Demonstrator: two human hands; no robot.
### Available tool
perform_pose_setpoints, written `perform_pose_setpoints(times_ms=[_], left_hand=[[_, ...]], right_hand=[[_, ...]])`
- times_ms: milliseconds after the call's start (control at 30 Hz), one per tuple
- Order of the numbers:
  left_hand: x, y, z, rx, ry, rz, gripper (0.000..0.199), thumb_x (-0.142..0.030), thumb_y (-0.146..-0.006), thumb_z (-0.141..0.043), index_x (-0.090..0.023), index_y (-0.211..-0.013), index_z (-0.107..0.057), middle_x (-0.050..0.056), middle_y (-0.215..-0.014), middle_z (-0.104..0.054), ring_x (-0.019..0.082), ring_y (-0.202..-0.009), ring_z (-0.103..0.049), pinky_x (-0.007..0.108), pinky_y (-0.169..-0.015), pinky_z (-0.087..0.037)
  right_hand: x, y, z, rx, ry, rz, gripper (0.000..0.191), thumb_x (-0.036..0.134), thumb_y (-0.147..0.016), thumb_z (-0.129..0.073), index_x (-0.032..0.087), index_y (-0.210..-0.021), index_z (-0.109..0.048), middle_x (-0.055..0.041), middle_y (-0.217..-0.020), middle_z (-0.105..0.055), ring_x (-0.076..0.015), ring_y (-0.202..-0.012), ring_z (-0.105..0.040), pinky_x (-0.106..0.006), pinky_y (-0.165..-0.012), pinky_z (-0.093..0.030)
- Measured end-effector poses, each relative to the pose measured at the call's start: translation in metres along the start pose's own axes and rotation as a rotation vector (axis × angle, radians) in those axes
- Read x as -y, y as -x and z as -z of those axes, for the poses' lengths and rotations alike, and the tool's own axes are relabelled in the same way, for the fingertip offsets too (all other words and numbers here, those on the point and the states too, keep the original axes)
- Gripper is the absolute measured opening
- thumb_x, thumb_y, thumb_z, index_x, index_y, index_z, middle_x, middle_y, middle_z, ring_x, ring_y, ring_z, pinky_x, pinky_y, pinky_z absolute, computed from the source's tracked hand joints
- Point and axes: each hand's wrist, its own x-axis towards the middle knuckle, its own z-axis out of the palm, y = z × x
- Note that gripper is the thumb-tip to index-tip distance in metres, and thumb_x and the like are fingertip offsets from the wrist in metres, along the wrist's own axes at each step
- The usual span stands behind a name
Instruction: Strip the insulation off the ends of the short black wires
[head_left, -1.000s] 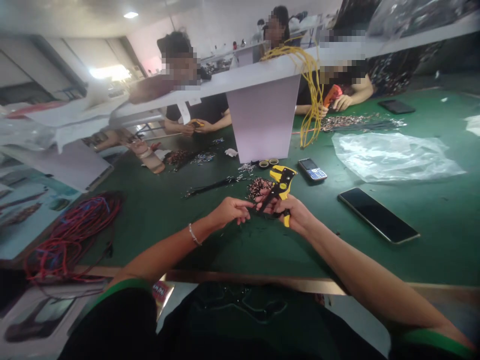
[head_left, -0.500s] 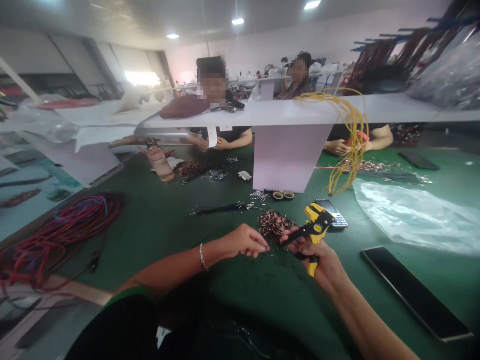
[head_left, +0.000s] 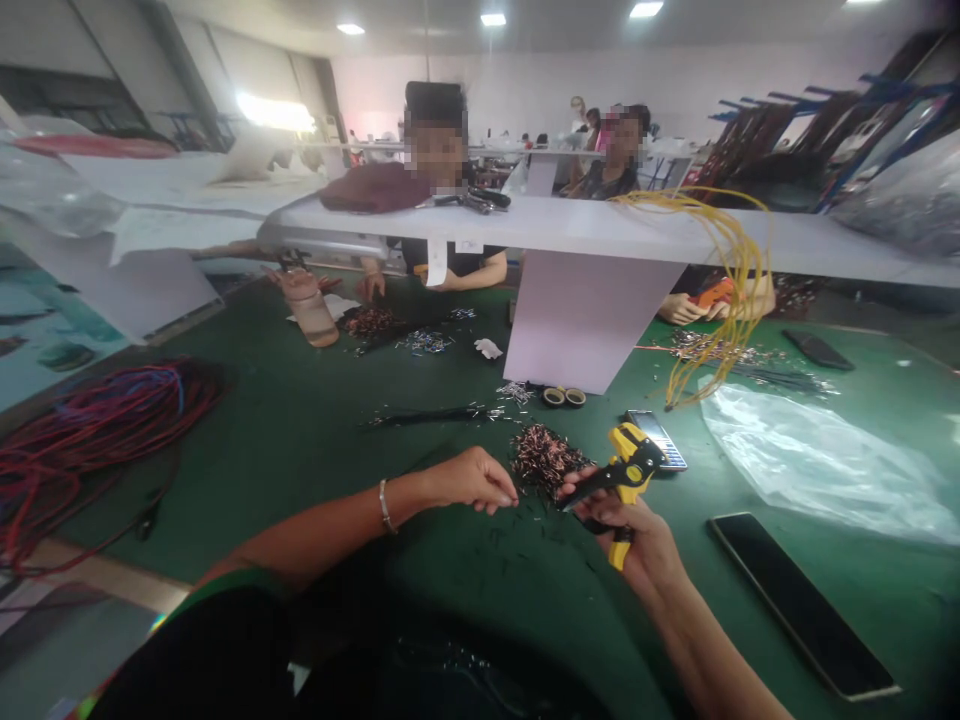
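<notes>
**Tool:** Our wire stripper, yellow and black, sits in our right hand, above the bench and just beside the wire bits.

**Right fingers:** Closed around the stripper's handles, gripping it, with the yellow handle end showing below our hand.

**Left fingers:** Our left hand hangs just short of the wire bits, its fingers curled in and closed; we cannot tell whether they pinch anything.

**Wire bits:** A heap of short copper-tipped pieces lies on the green bench between our hands, with dark scraps scattered below it.

**Left wrist:** We wear a bracelet.

**Nearby on the bench:** A keypad phone lies just past the stripper, a smartphone to our right, and a clear plastic bag beyond that. Two small tape rolls and a black wire bundle lie ahead of us.

**Farther off:** Red and blue wire is coiled at our left, and yellow wires hang over a white shelf.

**Co-workers:** One across the bench rests a hand on it near a bottle. Another's hand is beside an orange tool.
</notes>
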Motion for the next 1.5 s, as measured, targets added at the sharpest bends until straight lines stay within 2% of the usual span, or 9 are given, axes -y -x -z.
perform_pose_setpoints(times_ms=[233, 400, 533, 700, 867, 1000, 1100, 1300, 1500], left_hand=[[-0.008, -0.015, -0.004, -0.060, -0.372, -0.243, 0.029, -0.013, -0.066, -0.071, -0.020, -0.093, -0.080, -0.001, -0.072, -0.070, 0.011, -0.066, -0.058, 0.020, -0.063, -0.039], [-0.014, -0.030, -0.023, -0.224, -0.160, -0.190, 0.028, -0.024, -0.070, -0.070, -0.016, -0.096, -0.079, 0.000, -0.068, -0.068, 0.011, -0.063, -0.056, 0.021, -0.061, -0.041], [-0.018, -0.029, -0.023, -0.210, -0.044, -0.127, 0.022, -0.025, -0.071, -0.067, -0.012, -0.084, -0.078, -0.001, -0.054, -0.060, 0.009, -0.051, -0.049, 0.021, -0.053, -0.038], [-0.016, -0.020, -0.015, -0.214, -0.034, -0.104, 0.017, -0.024, -0.068, -0.067, -0.013, -0.076, -0.076, -0.003, -0.052, -0.057, 0.007, -0.047, -0.045, 0.020, -0.049, -0.034], [-0.028, -0.009, 0.006, -0.333, -0.033, -0.152, 0.018, -0.027, -0.070, -0.066, -0.013, -0.075, -0.075, -0.002, -0.055, -0.058, 0.007, -0.048, -0.044, 0.021, -0.050, -0.034], [-0.042, 0.003, 0.028, -0.441, -0.068, -0.179, 0.021, -0.031, -0.070, -0.068, -0.012, -0.075, -0.075, -0.002, -0.053, -0.055, 0.008, -0.050, -0.044, 0.022, -0.050, -0.033], [-0.046, 0.009, 0.037, -0.477, -0.061, -0.190, 0.022, -0.032, -0.069, -0.069, -0.012, -0.075, -0.075, -0.001, -0.055, -0.055, 0.007, -0.051, -0.042, 0.023, -0.050, -0.031], [-0.047, 0.009, 0.041, -0.386, -0.070, -0.160, 0.018, -0.030, -0.066, -0.069, -0.013, -0.072, -0.074, -0.001, -0.054, -0.056, 0.007, -0.051, -0.040, 0.024, -0.049, -0.029], [-0.051, 0.006, 0.042, -0.332, -0.147, -0.158, 0.012, -0.026, -0.066, -0.068, -0.015, -0.068, -0.072, -0.002, -0.053, -0.055, 0.007, -0.050, -0.040, 0.026, -0.050, -0.028]], right_hand=[[-0.004, 0.003, -0.012, -0.060, -0.027, 0.021, 0.043, 0.003, -0.053, -0.062, 0.018, -0.092, -0.070, -0.0047, -0.092, -0.075, -0.0250, -0.092, -0.071, -0.035, -0.088, -0.055], [-0.002, 0.004, -0.023, -0.056, 0.028, 0.050, 0.044, 0.004, -0.051, -0.061, 0.018, -0.091, -0.071, -0.0056, -0.092, -0.076, -0.0234, -0.088, -0.071, -0.033, -0.083, -0.054], [-0.002, 0.005, -0.025, -0.041, 0.051, 0.057, 0.041, 0.006, -0.051, -0.058, 0.017, -0.089, -0.071, -0.0063, -0.093, -0.076, -0.0241, -0.087, -0.071, -0.033, -0.082, -0.054], [0.002, 0.005, -0.021, -0.076, 0.089, 0.072, 0.043, 0.007, -0.051, -0.059, 0.018, -0.092, -0.071, -0.0065, -0.095, -0.076, -0.0248, -0.089, -0.071, -0.035, -0.083, -0.054], [0.000, 0.007, -0.016, -0.078, 0.279, 0.139, 0.044, 0.008, -0.057, -0.062, 0.019, -0.099, -0.070, -0.0069, -0.099, -0.076, -0.0263, -0.093, -0.070, -0.039, -0.089, -0.053], [-0.018, 0.013, -0.018, -0.007, 0.490, 0.172, 0.043, 0.011, -0.061, -0.064, 0.021, -0.103, -0.070, -0.0079, -0.104, -0.075, -0.0293, -0.101, -0.068, -0.045, -0.095, -0.051], [-0.032, 0.016, -0.023, 0.089, 0.591, 0.100, 0.042, 0.011, -0.062, -0.063, 0.021, -0.102, -0.071, -0.0076, -0.103, -0.075, -0.0299, -0.100, -0.068, -0.049, -0.099, -0.049], [-0.038, 0.013, -0.034, 0.115, 0.520, -0.086, 0.051, 0.004, -0.058, -0.058, 0.021, -0.104, -0.067, -0.0067, -0.106, -0.074, -0.0276, -0.100, -0.069, -0.049, -0.098, -0.048], [-0.030, 0.014, -0.038, 0.126, 0.495, -0.091, 0.053, 0.003, -0.057, -0.054, 0.019, -0.107, -0.065, -0.0066, -0.104, -0.073, -0.0248, -0.095, -0.068, -0.045, -0.093, -0.048]])
